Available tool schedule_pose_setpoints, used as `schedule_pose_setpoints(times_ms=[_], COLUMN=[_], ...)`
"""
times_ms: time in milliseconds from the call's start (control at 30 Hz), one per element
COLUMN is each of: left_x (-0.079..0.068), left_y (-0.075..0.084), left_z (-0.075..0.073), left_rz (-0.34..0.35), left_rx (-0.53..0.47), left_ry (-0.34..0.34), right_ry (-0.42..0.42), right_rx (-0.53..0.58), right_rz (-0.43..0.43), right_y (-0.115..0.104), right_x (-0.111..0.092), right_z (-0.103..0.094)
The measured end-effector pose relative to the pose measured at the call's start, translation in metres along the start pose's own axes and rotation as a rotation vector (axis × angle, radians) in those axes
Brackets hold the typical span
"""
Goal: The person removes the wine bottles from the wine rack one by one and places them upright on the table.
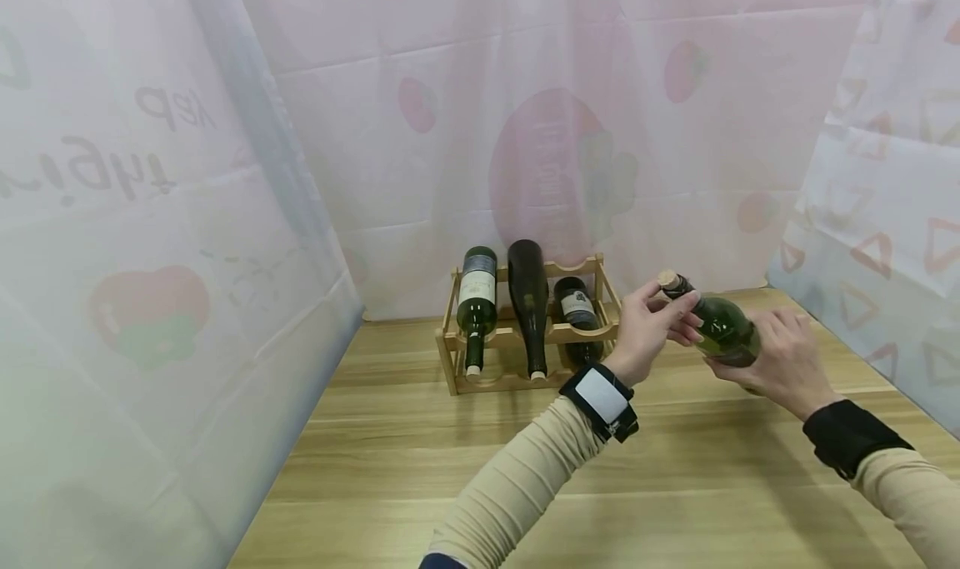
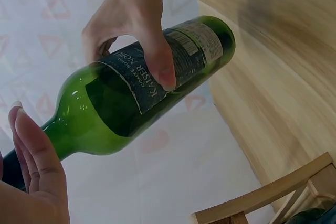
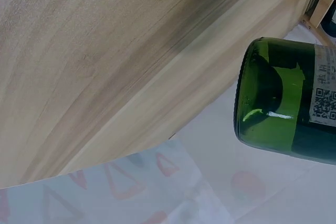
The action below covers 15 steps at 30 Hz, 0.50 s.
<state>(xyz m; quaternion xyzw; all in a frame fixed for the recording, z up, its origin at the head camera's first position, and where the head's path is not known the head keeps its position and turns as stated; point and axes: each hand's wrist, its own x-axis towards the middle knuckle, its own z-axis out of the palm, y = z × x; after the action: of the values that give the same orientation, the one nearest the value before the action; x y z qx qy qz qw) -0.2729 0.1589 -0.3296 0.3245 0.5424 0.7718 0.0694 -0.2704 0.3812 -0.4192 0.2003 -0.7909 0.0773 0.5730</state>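
Observation:
A green glass wine bottle [image 1: 723,329] is held up above the right side of the table, tilted, its corked neck pointing up and left. Around the neck, just below the cork [image 1: 667,278], my left hand [image 1: 643,329] holds it with fingers and thumb. My right hand [image 1: 787,359] grips the body near the base. In the left wrist view, the thumb of the right hand [image 2: 137,22] lies across the dark label [image 2: 134,74]. The right wrist view shows the bottle's base [image 3: 268,98] and part of a back label with a printed code; the right hand is outside that view.
Left of my hands a wooden wine rack [image 1: 446,365] stands on the wood-grain table [image 1: 360,461]. It carries a labelled green bottle [image 1: 477,290], a dark unlabelled bottle [image 1: 528,294] and a dark labelled bottle [image 1: 576,302]. Printed curtains [image 1: 360,177] enclose the table's back and sides.

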Motion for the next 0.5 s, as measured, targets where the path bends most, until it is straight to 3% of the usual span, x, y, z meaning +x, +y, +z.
schedule_pose_setpoints(times_ms=[500], left_x=[0.0070], left_y=[0.0010], left_z=[0.0007], left_rz=[-0.062], left_rx=[0.069], left_ry=[0.017], right_ry=[-0.018], right_rx=[0.028], right_rz=[0.031], right_y=[-0.0007], right_x=[-0.0017], right_z=[-0.0010])
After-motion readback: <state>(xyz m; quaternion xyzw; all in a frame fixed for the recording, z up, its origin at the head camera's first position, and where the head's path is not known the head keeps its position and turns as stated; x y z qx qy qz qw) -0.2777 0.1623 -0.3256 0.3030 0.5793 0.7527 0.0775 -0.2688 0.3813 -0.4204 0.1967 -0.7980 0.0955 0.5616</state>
